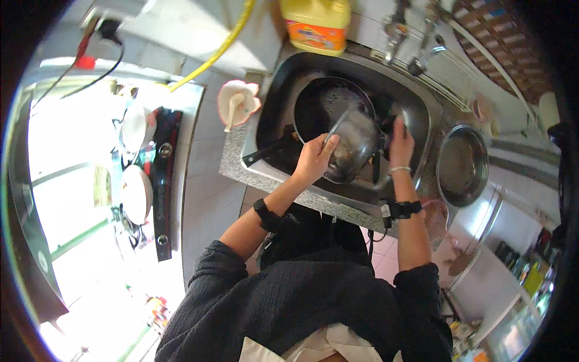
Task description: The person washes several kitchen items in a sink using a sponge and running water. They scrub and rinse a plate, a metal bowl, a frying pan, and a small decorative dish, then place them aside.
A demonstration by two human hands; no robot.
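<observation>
My left hand [314, 158] grips the rim of a shiny rounded metal vessel [355, 147], which is tilted over the sink [418, 149]. To its right, my right hand [401, 147] is curled around a dark object [388, 118], too blurred to name. A black frying pan [334, 97] lies in the sink behind the metal vessel, which hides part of it. The pan's dark handle [269, 151] reaches over the sink's left front edge. Water drops show on the pan's inner surface.
A scalloped bowl [233, 102] with a spoon stands left of the sink. Behind are a yellow jug [316, 27] and metal taps [423, 56]. A round metal basin [462, 165] lies to the right. Far left is a gas stove [165, 190]; granite edging [271, 181] runs along the front.
</observation>
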